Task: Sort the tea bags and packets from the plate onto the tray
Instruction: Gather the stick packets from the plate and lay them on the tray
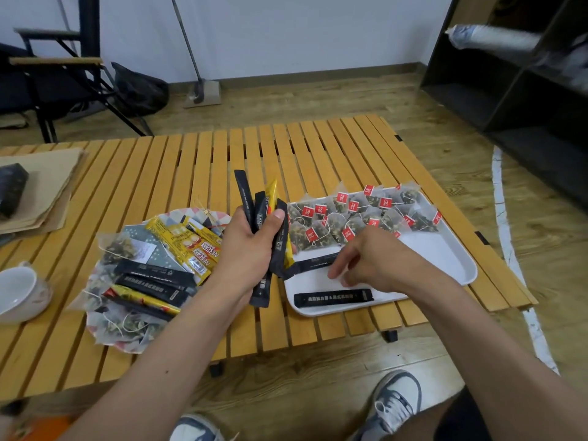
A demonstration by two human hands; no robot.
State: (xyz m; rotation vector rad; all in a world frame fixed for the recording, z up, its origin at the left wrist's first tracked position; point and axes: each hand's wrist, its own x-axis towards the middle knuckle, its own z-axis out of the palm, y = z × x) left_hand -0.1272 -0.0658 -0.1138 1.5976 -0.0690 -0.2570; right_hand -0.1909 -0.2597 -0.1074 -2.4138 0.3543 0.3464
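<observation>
Two grey-and-white sneakers (396, 405) stand on the wooden floor at the bottom of the view, just under the near edge of the slatted yellow wooden counter (197, 160). Both bare forearms reach forward over that edge.

On the left side, the patterned paper plate (105, 340) carries a heap of clear mesh tea bags (127, 326), long black stick packets (152, 281) and yellow Nescafe sachets (194, 246), all overlapping. A white ceramic cup (19, 291) sits just left of the plate.

The left hand (246, 249) is raised between plate and tray, its grip closed around a fanned bundle of black and yellow stick packets (254, 202) that stand roughly upright, their lower ends hanging below the fist.

The right hand (372, 259) hovers low over the white rectangular plastic tray (451, 259), palm down with the fingers loosely spread; its fingertips touch or nearly touch a black stick packet (315, 261) lying flat there, and I cannot tell whether the grip has closed on it. A second black stick packet (332, 297) lies flat along the tray's near edge. At the tray's far side, pyramid tea bags with red tags (356, 218) are packed in rows.

Farther left on the counter lies a stack of brown paper (47, 186) with a dark packet (11, 189) on top. Beyond the counter stand a folding chair (54, 78) and a dark shelf unit (521, 90).
</observation>
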